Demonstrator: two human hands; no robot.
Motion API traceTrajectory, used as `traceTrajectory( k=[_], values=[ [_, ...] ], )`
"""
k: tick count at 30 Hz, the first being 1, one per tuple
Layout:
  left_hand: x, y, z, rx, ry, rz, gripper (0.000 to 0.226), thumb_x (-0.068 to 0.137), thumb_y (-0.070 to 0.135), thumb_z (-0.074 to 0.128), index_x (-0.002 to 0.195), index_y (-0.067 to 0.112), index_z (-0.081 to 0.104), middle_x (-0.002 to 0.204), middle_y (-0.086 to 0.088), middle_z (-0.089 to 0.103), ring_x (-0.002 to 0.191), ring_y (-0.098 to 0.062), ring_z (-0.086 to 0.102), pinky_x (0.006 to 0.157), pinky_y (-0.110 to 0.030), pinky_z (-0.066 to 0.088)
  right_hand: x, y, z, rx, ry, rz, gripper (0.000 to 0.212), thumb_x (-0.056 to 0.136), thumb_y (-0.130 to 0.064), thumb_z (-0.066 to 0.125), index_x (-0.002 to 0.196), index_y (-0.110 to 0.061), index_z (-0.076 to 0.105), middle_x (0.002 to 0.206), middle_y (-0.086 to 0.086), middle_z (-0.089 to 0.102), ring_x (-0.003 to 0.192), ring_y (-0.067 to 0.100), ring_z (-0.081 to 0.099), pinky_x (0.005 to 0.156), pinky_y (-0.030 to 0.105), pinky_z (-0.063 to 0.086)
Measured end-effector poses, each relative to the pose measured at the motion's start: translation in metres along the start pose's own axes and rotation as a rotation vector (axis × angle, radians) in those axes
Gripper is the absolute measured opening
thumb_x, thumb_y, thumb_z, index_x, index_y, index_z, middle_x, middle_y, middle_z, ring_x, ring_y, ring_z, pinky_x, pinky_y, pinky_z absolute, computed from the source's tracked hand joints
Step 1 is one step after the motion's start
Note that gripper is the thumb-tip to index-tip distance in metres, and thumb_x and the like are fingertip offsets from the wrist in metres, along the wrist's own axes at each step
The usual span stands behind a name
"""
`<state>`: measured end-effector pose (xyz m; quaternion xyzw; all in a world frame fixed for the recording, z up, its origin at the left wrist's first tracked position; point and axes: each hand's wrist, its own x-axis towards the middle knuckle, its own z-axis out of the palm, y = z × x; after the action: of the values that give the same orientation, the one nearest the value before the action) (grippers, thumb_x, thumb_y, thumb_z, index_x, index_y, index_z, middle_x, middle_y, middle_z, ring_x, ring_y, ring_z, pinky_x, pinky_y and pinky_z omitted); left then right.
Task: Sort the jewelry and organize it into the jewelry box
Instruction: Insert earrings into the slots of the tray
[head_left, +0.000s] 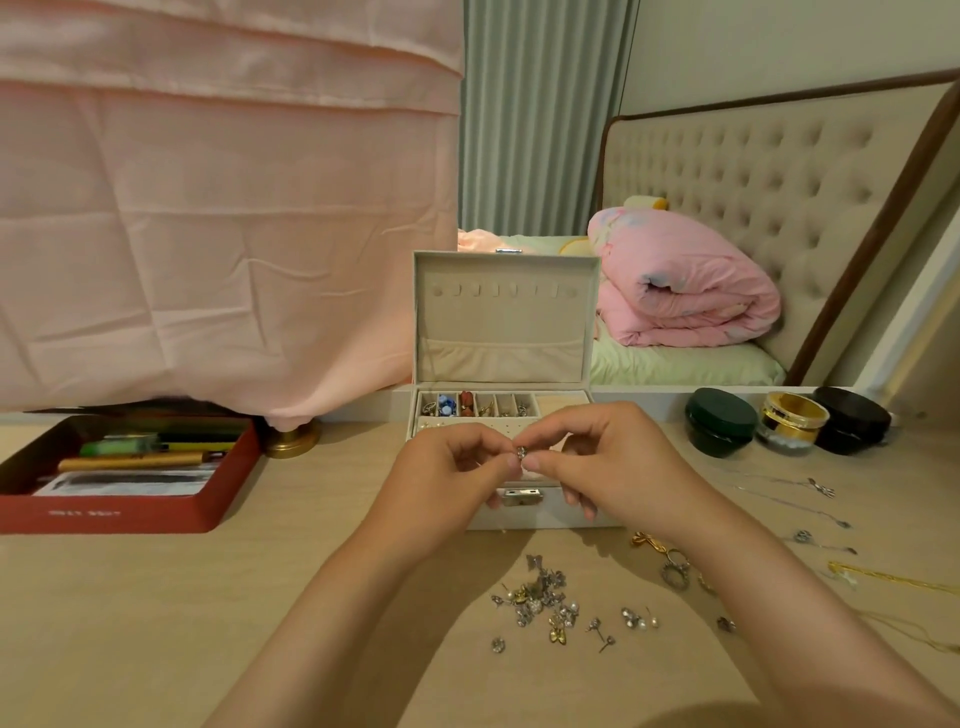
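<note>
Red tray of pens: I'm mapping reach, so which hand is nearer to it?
Left. The left hand is right of the red tray, by the open jewelry box; the right hand, sharing a pinched earring, is farther right.

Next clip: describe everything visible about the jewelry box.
The jewelry box is pale cream, standing on the table, lid upright and open. The lid's lining shows a row of hooks above a pocket. Narrow tray compartments hold rings and beads; a silver latch sits in front. The left hand and right hand, pinching a small earring, hide part of the tray.
</note>
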<state>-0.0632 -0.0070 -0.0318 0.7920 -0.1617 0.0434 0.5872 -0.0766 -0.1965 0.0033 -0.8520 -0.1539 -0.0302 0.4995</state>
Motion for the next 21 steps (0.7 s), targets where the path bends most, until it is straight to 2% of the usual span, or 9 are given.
traceTrajectory(
  k=[3,5,7,9,12,16,21],
  values=[
    [0.006,-0.002,-0.004,0.182,0.035,0.052,0.006,0.091,0.024,0.071,0.094,0.027,0.074,0.078,0.009,0.072,0.071,-0.003,0.064,0.063,-0.015,0.045,0.015,0.002,0.0,-0.059,0.049,-0.02,0.013,0.088,-0.014,0.077,0.095,-0.025,0.079,0.056,-0.01,0.066,0.043,0.004,0.053,0.046,0.027,0.048],
    [0.01,-0.008,-0.009,0.429,0.07,0.132,0.016,0.093,0.028,0.067,0.108,0.033,0.07,0.093,0.016,0.07,0.087,0.001,0.06,0.075,-0.011,0.042,0.029,0.009,0.001,-0.137,0.112,-0.032,0.015,0.088,-0.016,0.077,0.093,-0.03,0.078,0.067,-0.017,0.07,0.048,0.003,0.056,0.052,0.022,0.048],
    [0.014,-0.015,-0.014,0.652,0.102,0.229,0.022,0.094,0.031,0.063,0.115,0.03,0.069,0.106,0.015,0.066,0.101,-0.007,0.054,0.086,-0.02,0.039,0.041,0.018,0.006,-0.272,0.107,-0.033,0.015,0.089,-0.021,0.075,0.096,-0.034,0.078,0.084,-0.022,0.072,0.054,-0.001,0.058,0.061,0.019,0.048],
    [0.017,-0.023,-0.018,0.764,0.118,0.293,0.024,0.094,0.037,0.058,0.113,0.031,0.071,0.109,0.014,0.065,0.105,-0.014,0.051,0.089,-0.03,0.04,0.049,0.023,0.012,-0.464,0.06,-0.028,0.014,0.091,-0.028,0.071,0.101,-0.036,0.077,0.094,-0.023,0.071,0.06,-0.009,0.055,0.065,0.018,0.042],
    [0.017,-0.028,-0.017,0.842,0.07,0.316,0.033,0.093,0.044,0.049,0.115,0.033,0.071,0.116,0.015,0.064,0.111,-0.014,0.048,0.094,-0.034,0.039,0.05,0.024,0.016,-0.739,0.034,-0.044,0.016,0.094,-0.038,0.065,0.107,-0.042,0.074,0.098,-0.024,0.069,0.075,-0.007,0.052,0.069,0.021,0.037],
    [0.017,-0.03,-0.012,0.88,-0.033,0.276,0.041,0.097,0.051,0.047,0.132,0.035,0.061,0.134,0.015,0.055,0.126,-0.012,0.038,0.106,-0.031,0.027,0.052,0.025,0.015,-0.818,0.044,-0.1,0.019,0.095,-0.038,0.062,0.11,-0.041,0.074,0.108,-0.02,0.071,0.101,0.006,0.062,0.083,0.031,0.049],
    [0.017,-0.033,-0.01,0.853,-0.049,0.257,0.043,0.097,0.053,0.045,0.135,0.036,0.056,0.134,0.018,0.053,0.125,-0.008,0.036,0.106,-0.029,0.026,0.054,0.024,0.013,-0.872,-0.003,-0.124,0.021,0.096,-0.034,0.062,0.113,-0.038,0.074,0.111,-0.015,0.071,0.104,0.011,0.063,0.087,0.037,0.052]
  ],
)
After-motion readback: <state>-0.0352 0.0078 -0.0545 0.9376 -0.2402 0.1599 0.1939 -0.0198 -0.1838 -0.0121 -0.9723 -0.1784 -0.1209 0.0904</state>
